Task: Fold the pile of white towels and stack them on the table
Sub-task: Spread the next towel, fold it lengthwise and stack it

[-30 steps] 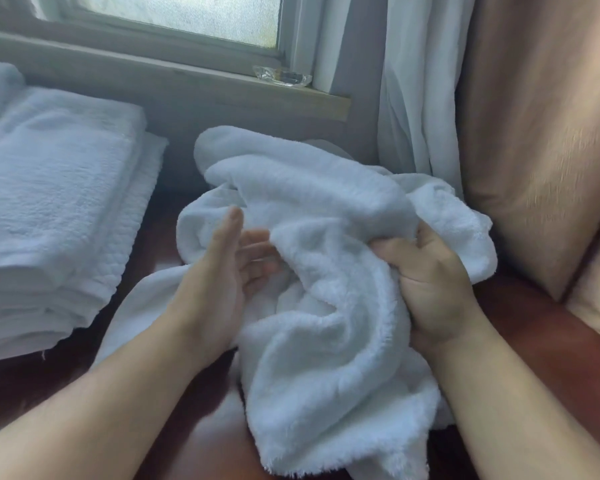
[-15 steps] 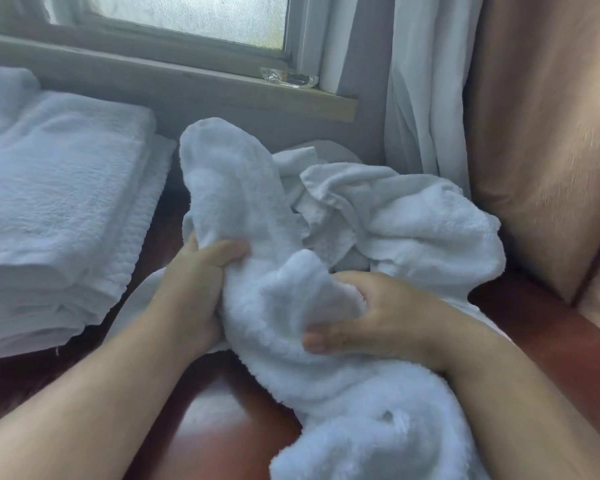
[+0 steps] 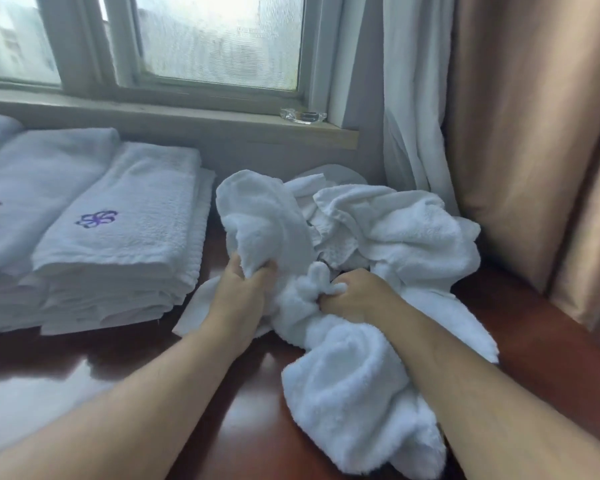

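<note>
Both hands [image 3: 291, 296] grip seemingly one crumpled towel [image 3: 347, 386]

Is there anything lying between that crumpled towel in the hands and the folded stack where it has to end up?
Nothing visible does. Both hands, left hand and right hand, already grip the crumpled towel. Between it and the folded stack to the left lies only bare table.

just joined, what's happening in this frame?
A person is working on a crumpled towel on the table. The left hand and right hand each grip a bunch of it; it isn't spread out yet. Folded stacks sit to the left, more loose towels behind.
</note>
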A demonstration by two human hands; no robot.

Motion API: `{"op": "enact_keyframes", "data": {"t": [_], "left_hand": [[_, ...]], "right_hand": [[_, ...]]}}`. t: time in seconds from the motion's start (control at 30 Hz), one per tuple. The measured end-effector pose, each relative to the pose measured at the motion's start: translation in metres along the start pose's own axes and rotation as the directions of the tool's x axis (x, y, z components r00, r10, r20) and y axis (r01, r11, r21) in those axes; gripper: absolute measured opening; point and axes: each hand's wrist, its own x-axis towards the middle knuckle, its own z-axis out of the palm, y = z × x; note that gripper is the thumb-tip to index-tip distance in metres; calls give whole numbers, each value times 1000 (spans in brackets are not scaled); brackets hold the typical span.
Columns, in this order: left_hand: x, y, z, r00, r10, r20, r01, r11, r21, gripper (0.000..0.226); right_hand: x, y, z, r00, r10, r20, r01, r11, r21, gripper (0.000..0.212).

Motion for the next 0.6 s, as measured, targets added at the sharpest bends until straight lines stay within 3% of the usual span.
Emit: {"op": "enact_keyframes", "data": {"t": [0.07,0.13,0.23,0.27,0.33,0.4,0.47,0.53,0.6], "left_hand": [[-20,16,-9,1000,-1,29,-2,995,104,38],[-41,36,-18,996,27,81,-34,996,79,43],[-75,58,-33,996,-46,71,52,996,-78,40],[-88,61,-39,995,-92,32,95,990,-104,37],[-117,72,-54,973,-220,-73,221,975,13,29],[-148,88,-74,908,-398,-131,420,859,294,38],[-176,106,-95,850,-508,-141,464,592,659,43],[-194,121,-111,857,-499,-128,340,362,868,43],[-202,129,-122,934,-355,-30,157,333,930,36]], "right_hand": [[-11,-2,-4,990,-17,-143,5,996,-84,29],[-22,-7,-13,950,-80,-303,2,969,-248,24],[-46,-25,-25,803,-280,-526,148,949,-279,27],[-57,-32,-26,753,-352,-556,237,934,-269,27],[-80,-43,-20,714,-470,-519,340,881,-330,24],[-102,-49,-7,745,-541,-390,372,823,-430,22],[-118,-56,8,786,-563,-257,425,793,-437,27],[-131,-66,23,777,-595,-206,464,763,-450,36],[-144,-79,35,731,-642,-230,488,728,-481,41]]}}
